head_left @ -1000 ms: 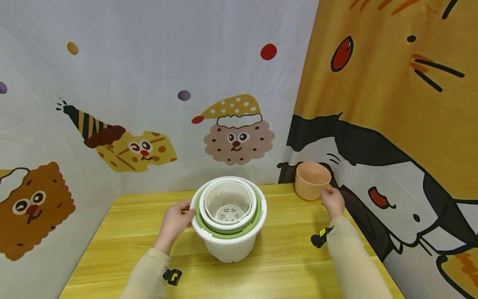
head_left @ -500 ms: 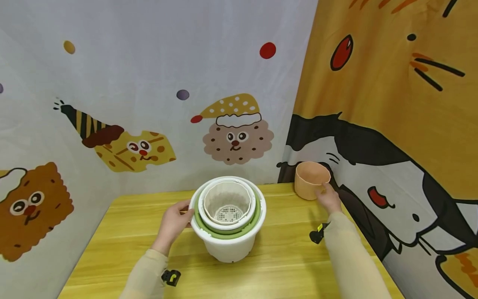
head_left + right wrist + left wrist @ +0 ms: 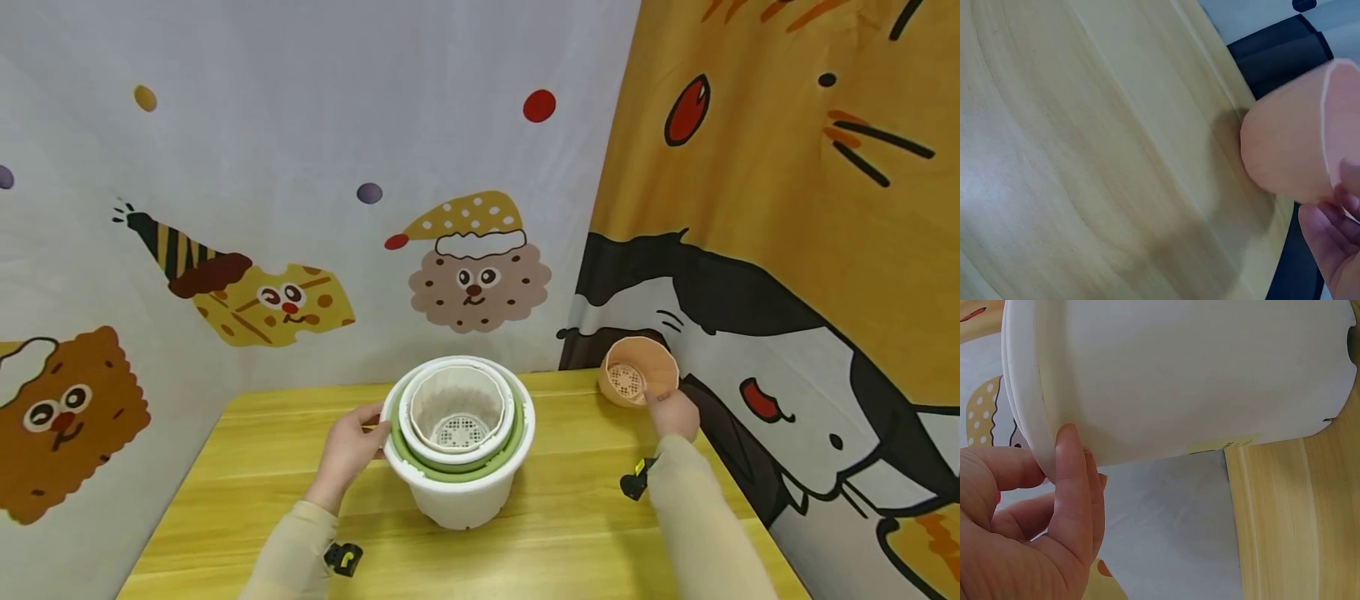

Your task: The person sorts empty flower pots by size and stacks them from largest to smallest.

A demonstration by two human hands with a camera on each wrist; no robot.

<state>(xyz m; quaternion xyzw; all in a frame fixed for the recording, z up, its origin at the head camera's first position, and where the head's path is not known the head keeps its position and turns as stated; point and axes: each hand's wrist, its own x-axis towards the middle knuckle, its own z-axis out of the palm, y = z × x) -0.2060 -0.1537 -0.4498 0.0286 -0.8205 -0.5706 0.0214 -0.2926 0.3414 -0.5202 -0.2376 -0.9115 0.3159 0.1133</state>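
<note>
My left hand (image 3: 348, 450) pinches the rim of a large white plastic flowerpot (image 3: 465, 504), upright on the table. Nested inside it are a green pot (image 3: 459, 476), a smaller white pot (image 3: 457, 456) and a cream pot (image 3: 456, 392) with a perforated bottom. In the left wrist view, the thumb is at the white rim and fingers lie against the outer wall. At the back right, my right hand (image 3: 673, 414) pinches the near rim of a peach flowerpot (image 3: 660, 367), its mouth tilted toward me. The right wrist view shows thumb and fingers on either side of that rim.
The wood-grain table (image 3: 570, 533) ends against a white cloth wall (image 3: 300, 100) printed with cartoon snacks. An orange cartoon cloth (image 3: 750, 192) hangs along the right side, close to the peach pot. A strip of table lies between the two groups of pots.
My right hand has closed on the peach pot's rim and tipped the pot, so its perforated bottom shows. The pot has shifted slightly right. My left hand and the nested pots stay put.
</note>
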